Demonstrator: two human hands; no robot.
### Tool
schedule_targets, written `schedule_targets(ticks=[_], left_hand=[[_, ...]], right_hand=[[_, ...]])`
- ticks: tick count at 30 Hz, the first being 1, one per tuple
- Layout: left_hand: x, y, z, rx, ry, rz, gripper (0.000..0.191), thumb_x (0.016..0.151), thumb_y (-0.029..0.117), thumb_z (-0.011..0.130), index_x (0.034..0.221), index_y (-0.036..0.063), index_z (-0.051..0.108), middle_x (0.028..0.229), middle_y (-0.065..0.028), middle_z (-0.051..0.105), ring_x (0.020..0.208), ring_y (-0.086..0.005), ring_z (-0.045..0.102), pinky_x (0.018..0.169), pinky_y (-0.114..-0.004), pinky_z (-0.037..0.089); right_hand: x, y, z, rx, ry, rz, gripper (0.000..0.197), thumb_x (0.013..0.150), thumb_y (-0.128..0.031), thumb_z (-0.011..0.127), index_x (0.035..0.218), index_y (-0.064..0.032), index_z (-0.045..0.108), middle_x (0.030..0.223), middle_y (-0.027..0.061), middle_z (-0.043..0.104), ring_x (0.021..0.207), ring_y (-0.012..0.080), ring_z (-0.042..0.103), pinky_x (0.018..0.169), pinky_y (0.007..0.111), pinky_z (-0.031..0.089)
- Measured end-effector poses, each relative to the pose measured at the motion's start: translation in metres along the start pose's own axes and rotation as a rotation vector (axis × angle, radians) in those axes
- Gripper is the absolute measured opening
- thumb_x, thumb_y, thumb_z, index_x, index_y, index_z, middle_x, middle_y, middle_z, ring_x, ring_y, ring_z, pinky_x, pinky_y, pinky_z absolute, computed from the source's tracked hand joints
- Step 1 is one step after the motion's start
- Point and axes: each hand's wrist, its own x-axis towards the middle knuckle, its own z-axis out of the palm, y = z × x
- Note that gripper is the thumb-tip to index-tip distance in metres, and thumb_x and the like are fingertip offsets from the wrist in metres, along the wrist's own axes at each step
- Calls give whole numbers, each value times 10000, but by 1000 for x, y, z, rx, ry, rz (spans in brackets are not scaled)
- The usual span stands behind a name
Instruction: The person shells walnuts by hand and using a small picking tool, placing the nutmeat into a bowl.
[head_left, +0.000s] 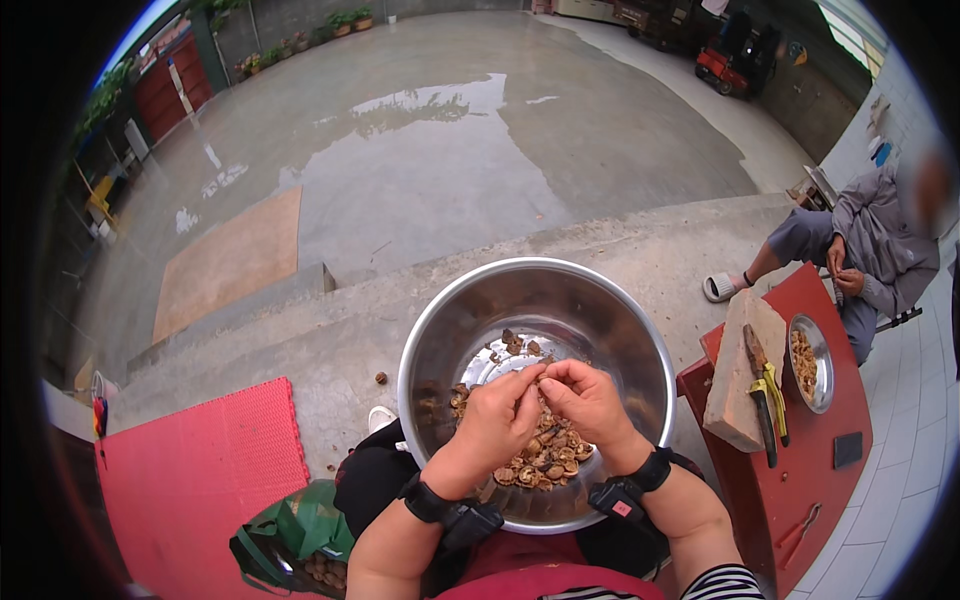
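My left hand (501, 409) and my right hand (589, 401) meet fingertip to fingertip above a wide stainless steel basin (427, 352). Pinched between them is a small piece of walnut (541, 379), mostly hidden by the fingers. Below, cracked walnut shells (551, 454) lie heaped on the near side of the basin floor, with a few shell bits (514, 341) farther back. The basin rests on or between my legs. Each of my wrists carries a black strap with a small device.
At right, a red table (817, 495) holds a brick (742, 375), yellow-handled pliers (766, 390) and a metal bowl of walnut kernels (814, 367). A seated person (885, 240) is beyond it. At left are a green bag of walnuts (300, 532) and a red mat (202, 465).
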Motion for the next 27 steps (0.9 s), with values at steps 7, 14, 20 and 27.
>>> schedule_targets(ticks=[7,14,20,27], left_hand=[[1,3,-9,-63,-19,-166,198,787,65,477,956,-6,550,614,-142,553,532,-198,566,495,-279,431],[-1,-2,-8,-213,-69,-147,201,809,89,486,967,-23,542,696,-105,595,620,-102,569,557,-230,442],[1,3,-11,-531,-243,-286,182,825,84,478,959,-23,541,773,-53,601,680,-76,554,607,-206,443],[0,4,-13,-445,-199,-336,157,833,105,485,930,-12,524,736,3,530,654,-34,469,579,-175,397]], right_hand=[[1,3,-6,332,-10,145,140,812,-122,514,887,-5,531,682,-11,506,528,39,423,461,156,331],[0,4,-7,354,-118,160,132,815,-121,506,877,-7,532,671,8,510,526,55,438,448,165,332],[-4,3,-10,380,-174,233,142,824,-130,494,875,-6,542,666,-1,512,516,41,434,442,152,328],[-6,1,-7,384,-196,245,151,822,-140,500,877,-6,540,689,5,526,531,38,456,434,137,333]])
